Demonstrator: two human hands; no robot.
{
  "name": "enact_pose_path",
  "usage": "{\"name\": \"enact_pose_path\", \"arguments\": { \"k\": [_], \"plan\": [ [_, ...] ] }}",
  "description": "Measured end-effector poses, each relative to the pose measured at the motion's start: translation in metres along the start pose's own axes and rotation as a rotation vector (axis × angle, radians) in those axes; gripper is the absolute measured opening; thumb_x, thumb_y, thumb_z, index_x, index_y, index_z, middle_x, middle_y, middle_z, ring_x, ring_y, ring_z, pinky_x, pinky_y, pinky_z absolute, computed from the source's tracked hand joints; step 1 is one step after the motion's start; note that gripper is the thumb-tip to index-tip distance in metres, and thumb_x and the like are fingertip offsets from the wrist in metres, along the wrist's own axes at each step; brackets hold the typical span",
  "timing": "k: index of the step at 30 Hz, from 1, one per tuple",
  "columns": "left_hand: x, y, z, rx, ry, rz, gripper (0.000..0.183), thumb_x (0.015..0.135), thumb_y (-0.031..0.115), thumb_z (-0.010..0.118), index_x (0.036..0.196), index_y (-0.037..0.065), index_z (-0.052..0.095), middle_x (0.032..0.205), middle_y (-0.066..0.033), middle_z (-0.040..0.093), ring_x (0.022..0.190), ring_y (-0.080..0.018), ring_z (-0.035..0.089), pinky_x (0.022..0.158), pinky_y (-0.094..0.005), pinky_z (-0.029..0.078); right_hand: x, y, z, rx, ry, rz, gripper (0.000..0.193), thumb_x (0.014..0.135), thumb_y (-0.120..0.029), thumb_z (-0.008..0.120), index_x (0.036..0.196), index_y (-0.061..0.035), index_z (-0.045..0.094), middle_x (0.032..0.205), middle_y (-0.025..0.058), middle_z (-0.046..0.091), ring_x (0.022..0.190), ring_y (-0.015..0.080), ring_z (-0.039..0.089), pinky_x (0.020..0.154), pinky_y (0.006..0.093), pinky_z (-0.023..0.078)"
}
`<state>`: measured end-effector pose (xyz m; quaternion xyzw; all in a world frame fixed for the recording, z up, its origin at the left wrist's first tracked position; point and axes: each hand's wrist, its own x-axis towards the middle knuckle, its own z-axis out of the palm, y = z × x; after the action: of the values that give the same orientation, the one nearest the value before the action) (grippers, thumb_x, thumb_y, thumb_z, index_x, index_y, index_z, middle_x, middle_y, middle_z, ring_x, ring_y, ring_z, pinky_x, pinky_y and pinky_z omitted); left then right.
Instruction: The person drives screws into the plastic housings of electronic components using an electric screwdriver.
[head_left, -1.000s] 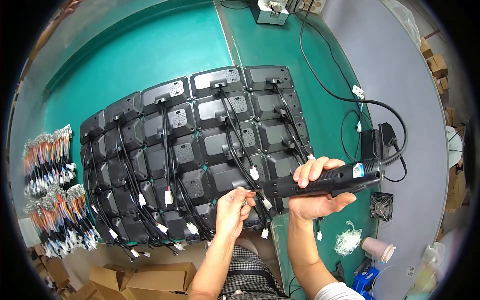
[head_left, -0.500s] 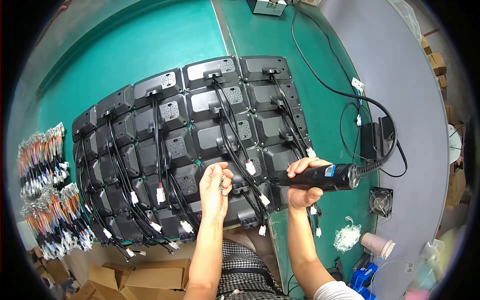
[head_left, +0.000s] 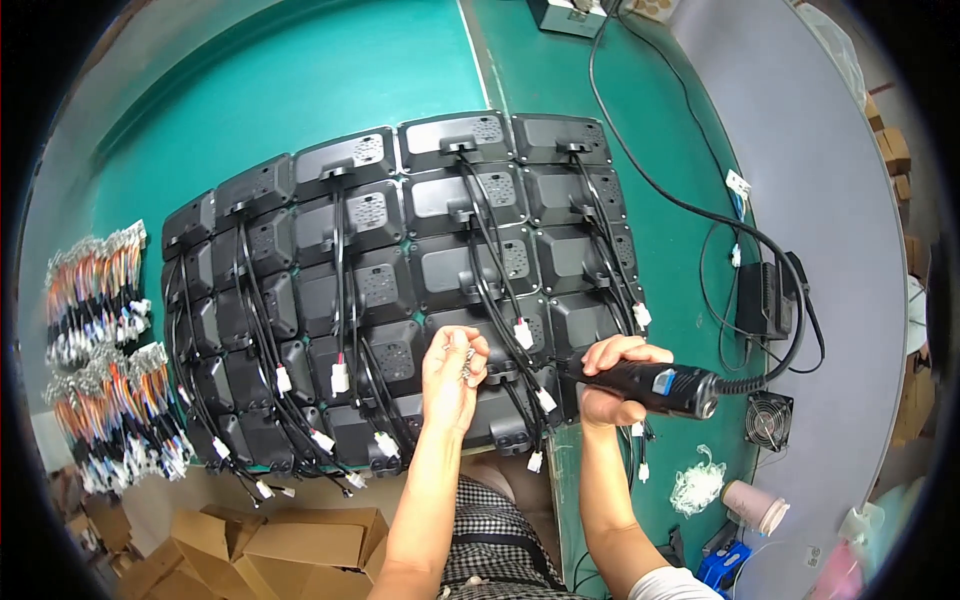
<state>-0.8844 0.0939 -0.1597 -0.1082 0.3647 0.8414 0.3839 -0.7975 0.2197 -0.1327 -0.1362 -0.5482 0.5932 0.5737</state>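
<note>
1. 2 hands work over the grid of black housings [head_left: 400,290] on the green bench [head_left: 300,80]. The left hand [head_left: 452,375] is closed, pinching what look like a few small screws [head_left: 466,362] at its fingertips, just above a housing in the grid's lower middle rows. The right hand [head_left: 610,385] is wrapped around a black electric screwdriver [head_left: 650,383], held roughly level at the grid's right edge with its tip pointing toward the grid.

2. Likely slip: the screws are tiny and held only at the fingertips, so one could drop among the housings and hide under the black leads [head_left: 480,250].

3. Leads with white connectors [head_left: 522,334] cross nearly every housing; the driver tip could snag or nick one as it swings in.

4. The driver's coiled cord [head_left: 780,350] runs right of the grid to the power supply [head_left: 765,300]. A pull there could drag the supply or check the hand.

5. Room: the grid's near edge overhangs the bench front, with connectors dangling off it. Left of the grid lie wire harness bundles [head_left: 100,350]. Beyond the grid's far edge is bare bench.
</note>
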Motion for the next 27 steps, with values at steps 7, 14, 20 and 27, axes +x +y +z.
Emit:
{"name": "enact_pose_path", "arguments": {
  "k": [7,14,20,27],
  "plan": [
    [-0.018,0.002,-0.008,-0.101,0.027,-0.077,0.017,0.087,0.018,0.05,0.085,0.001,0.052,0.073,-0.0049,0.05,0.056,-0.006,0.04,0.044,-0.0154,0.031,0.028,-0.03,0.004,0.251,0.097,0.187,0.058,0.072,-0.059,0.054,0.092,-0.0048,0.048,0.07,0.0057,0.047,0.058,0.0157,0.046,0.055,0.0271,0.039],
    [-0.068,-0.008,0.008,-0.13,-0.024,-0.241,0.015,0.082,0.011,0.056,0.089,-0.002,0.056,0.07,-0.006,0.055,0.051,-0.0045,0.039,0.042,-0.0145,0.029,0.02,-0.068,0.028,0.432,0.154,0.263,0.067,0.069,-0.068,0.048,0.092,-0.0047,0.044,0.07,0.0061,0.048,0.051,0.0149,0.047,0.048,0.027,0.042],
    [-0.071,-0.015,0.011,-0.071,-0.015,-0.233,0.015,0.083,0.014,0.056,0.084,-0.001,0.055,0.065,-0.006,0.054,0.048,-0.004,0.039,0.039,-0.0139,0.027,0.014,-0.072,0.029,0.391,0.135,0.235,0.067,0.071,-0.067,0.047,0.092,-0.0026,0.047,0.069,0.006,0.047,0.052,0.014,0.044,0.049,0.025,0.039],
    [-0.073,-0.018,0.011,0.09,0.006,-0.267,0.026,0.085,0.023,0.053,0.083,-0.002,0.055,0.063,-0.0058,0.053,0.045,-0.0035,0.037,0.037,-0.0141,0.025,0.009,-0.071,0.025,0.368,0.142,0.216,0.066,0.071,-0.065,0.049,0.092,-0.0025,0.046,0.07,0.0063,0.047,0.051,0.014,0.045,0.048,0.0256,0.04]
  ]
}}
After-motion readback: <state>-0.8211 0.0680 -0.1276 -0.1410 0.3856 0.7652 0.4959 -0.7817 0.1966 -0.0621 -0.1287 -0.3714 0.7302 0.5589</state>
